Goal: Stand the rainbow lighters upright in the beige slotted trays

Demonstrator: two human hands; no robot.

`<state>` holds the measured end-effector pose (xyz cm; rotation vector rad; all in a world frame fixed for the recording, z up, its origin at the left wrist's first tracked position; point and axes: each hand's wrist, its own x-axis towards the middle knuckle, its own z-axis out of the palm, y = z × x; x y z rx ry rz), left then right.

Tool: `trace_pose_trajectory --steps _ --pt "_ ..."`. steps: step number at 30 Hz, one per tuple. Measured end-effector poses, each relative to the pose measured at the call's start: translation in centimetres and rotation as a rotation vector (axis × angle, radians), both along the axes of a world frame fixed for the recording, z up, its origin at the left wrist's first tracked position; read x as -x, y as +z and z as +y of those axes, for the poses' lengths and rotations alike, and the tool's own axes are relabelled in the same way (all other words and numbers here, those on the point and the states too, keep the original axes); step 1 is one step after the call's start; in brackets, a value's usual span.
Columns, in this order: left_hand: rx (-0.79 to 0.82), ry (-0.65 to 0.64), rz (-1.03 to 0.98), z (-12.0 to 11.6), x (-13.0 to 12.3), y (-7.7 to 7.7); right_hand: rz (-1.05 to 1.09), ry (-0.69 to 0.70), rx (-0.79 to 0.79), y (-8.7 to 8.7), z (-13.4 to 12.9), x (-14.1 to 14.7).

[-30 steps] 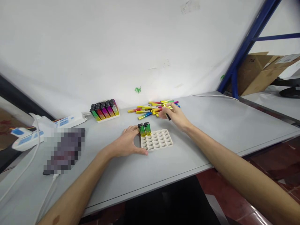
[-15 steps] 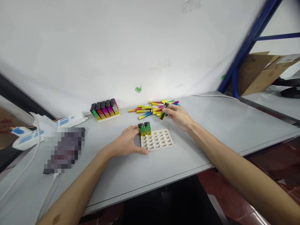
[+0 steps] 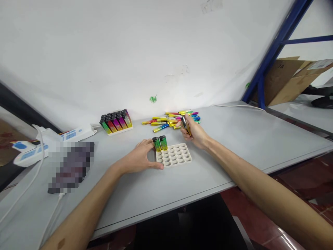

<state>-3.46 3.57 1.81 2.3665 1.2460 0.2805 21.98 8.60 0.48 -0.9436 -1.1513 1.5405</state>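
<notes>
A white plastic tray (image 3: pixel 179 154) with rows of slots lies on the table, and two green-and-yellow lighters (image 3: pixel 163 143) stand upright in its back left corner. My left hand (image 3: pixel 142 155) grips the tray's left side, thumb at the front corner and fingers by the back one. Just beyond the tray, my right hand (image 3: pixel 195 132) is closed around a shiny lighter (image 3: pixel 186 125), held above the table; the fingers cover part of it. Close behind this hand lies a loose pile of colourful metallic lighters (image 3: pixel 161 124).
At the back left stands a tray full of black-topped lighters (image 3: pixel 116 121). A power strip (image 3: pixel 75 133), white cables and a pixelated dark object (image 3: pixel 73 166) are on the left. Cardboard boxes (image 3: pixel 288 78) sit beyond a blue metal frame (image 3: pixel 261 92). A wall (image 3: pixel 130 52) borders the table's back.
My right hand has turned the lighter and drawn it slightly nearer, its fingers now wrapped further around it. My left hand and the tray have stayed in place.
</notes>
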Motion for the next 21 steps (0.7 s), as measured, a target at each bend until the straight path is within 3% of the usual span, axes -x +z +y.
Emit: trace_pose_trajectory --steps 4,13,21 --pt "0.019 0.047 0.013 -0.12 -0.04 0.00 0.089 0.001 -0.002 -0.04 -0.02 0.13" --pt "-0.018 0.056 0.018 -0.11 -0.19 -0.10 0.071 0.082 0.022 0.08 -0.65 0.36" --pt "-0.023 0.066 0.030 -0.14 -0.26 -0.17 -0.011 -0.007 0.093 0.12 -0.65 0.53"
